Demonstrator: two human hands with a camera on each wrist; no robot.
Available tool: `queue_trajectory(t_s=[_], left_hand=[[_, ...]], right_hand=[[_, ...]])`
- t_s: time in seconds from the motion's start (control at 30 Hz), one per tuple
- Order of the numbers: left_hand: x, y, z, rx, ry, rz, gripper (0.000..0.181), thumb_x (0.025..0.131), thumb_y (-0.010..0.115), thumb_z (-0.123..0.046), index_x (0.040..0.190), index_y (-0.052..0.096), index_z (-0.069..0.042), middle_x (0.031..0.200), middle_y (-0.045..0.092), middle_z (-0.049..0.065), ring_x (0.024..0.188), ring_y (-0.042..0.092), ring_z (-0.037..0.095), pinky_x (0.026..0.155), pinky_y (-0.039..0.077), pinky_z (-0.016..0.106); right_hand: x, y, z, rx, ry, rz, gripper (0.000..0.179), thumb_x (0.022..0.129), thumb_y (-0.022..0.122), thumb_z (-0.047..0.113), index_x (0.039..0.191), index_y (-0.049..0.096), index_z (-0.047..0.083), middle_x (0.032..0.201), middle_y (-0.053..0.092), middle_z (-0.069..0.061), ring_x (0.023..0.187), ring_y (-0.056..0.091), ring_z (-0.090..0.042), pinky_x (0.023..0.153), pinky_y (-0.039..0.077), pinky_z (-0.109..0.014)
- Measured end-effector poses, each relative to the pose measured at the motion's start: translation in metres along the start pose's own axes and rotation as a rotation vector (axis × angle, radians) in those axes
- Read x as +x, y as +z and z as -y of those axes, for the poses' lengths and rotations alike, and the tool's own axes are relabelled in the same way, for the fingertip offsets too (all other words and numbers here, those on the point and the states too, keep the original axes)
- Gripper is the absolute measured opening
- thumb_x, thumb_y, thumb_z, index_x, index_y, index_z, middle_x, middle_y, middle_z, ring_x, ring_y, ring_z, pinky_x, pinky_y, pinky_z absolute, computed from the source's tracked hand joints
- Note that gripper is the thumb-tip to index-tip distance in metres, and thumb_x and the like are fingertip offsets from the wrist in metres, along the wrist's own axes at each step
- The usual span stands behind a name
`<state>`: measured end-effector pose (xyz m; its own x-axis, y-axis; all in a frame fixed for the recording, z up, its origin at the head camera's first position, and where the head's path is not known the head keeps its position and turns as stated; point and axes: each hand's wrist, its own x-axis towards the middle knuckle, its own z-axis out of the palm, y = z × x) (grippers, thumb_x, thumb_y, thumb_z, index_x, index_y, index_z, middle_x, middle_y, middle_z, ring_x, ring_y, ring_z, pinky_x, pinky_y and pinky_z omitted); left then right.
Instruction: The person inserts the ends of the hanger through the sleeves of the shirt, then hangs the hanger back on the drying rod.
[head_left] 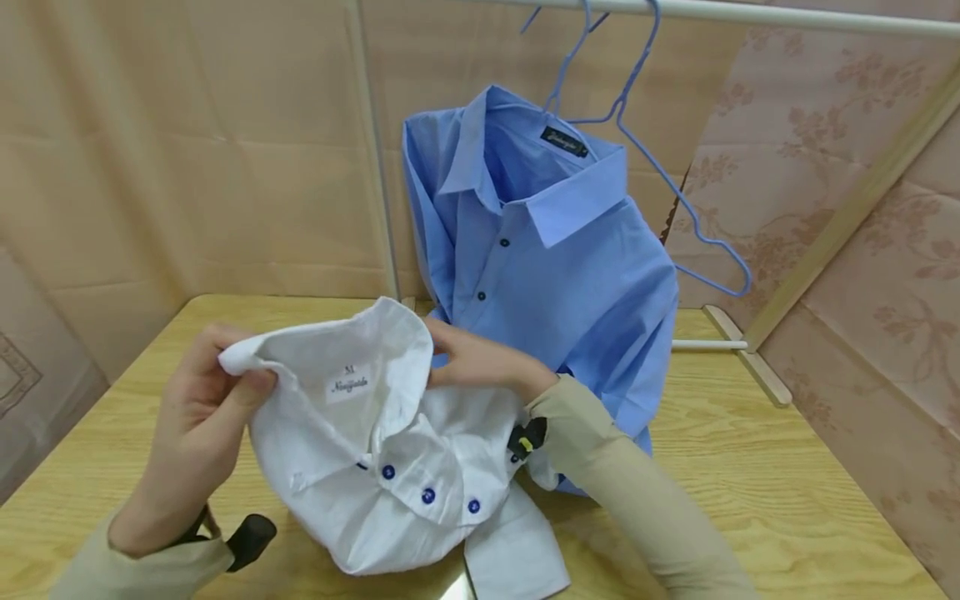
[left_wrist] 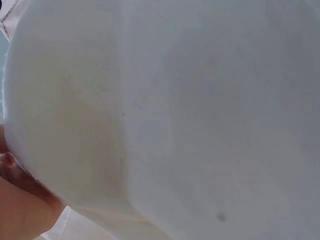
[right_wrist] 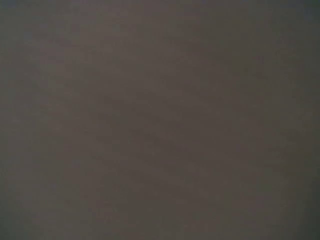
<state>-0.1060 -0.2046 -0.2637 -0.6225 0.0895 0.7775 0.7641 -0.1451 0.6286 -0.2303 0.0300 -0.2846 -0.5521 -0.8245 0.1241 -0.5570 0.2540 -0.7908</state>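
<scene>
A white shirt (head_left: 420,433) with dark blue buttons is held up above the table, its collar spread and the inside neck label showing. My left hand (head_left: 206,417) pinches the left end of the collar between thumb and fingers. At the collar's right side, my right hand (head_left: 483,358) grips the edge, with its fingertips partly hidden behind the cloth. White cloth (left_wrist: 165,120) fills most of the left wrist view, and part of the left hand (left_wrist: 25,210) shows at lower left. The right wrist view is dark and blurred.
Behind the white shirt, a light blue shirt (head_left: 558,275) hangs from the rack's white rail (head_left: 810,18). A bare blue hanger (head_left: 697,221) hangs to its right. The wooden table (head_left: 765,500) lies below, with beige curtains (head_left: 255,150) around it.
</scene>
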Motion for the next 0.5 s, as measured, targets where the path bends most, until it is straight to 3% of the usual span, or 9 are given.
queue_trajectory(t_s=[0.17,0.37,0.5], left_hand=[[0.001,-0.006,0.002,-0.03,-0.02,-0.03,0.019,0.086,0.046,0.014,0.097,0.052,0.0,0.089,0.058,0.002,0.077,0.054,0.01,0.061,0.045,0.016],[0.006,-0.019,-0.001,0.055,-0.036,-0.041,0.018,0.086,0.047,0.013,0.098,0.053,0.001,0.088,0.057,0.002,0.077,0.052,0.011,0.063,0.043,0.016],[0.01,-0.023,-0.002,0.141,-0.058,-0.072,0.013,0.086,0.047,0.013,0.095,0.051,0.005,0.089,0.055,0.003,0.079,0.05,0.012,0.066,0.041,0.017]], right_hand=[[0.004,0.0,-0.004,-0.018,-0.047,-0.021,0.039,0.084,0.056,0.004,0.121,0.048,-0.004,0.117,0.054,-0.014,0.106,0.048,-0.015,0.095,0.037,-0.024],[-0.001,-0.014,0.009,0.079,-0.009,-0.179,0.021,0.091,0.049,0.005,0.109,0.055,-0.003,0.101,0.058,-0.011,0.091,0.051,-0.014,0.081,0.043,-0.026],[-0.005,-0.031,0.022,0.099,-0.012,-0.306,0.014,0.095,0.047,0.013,0.09,0.054,0.003,0.082,0.053,-0.004,0.078,0.049,-0.014,0.071,0.04,-0.028]])
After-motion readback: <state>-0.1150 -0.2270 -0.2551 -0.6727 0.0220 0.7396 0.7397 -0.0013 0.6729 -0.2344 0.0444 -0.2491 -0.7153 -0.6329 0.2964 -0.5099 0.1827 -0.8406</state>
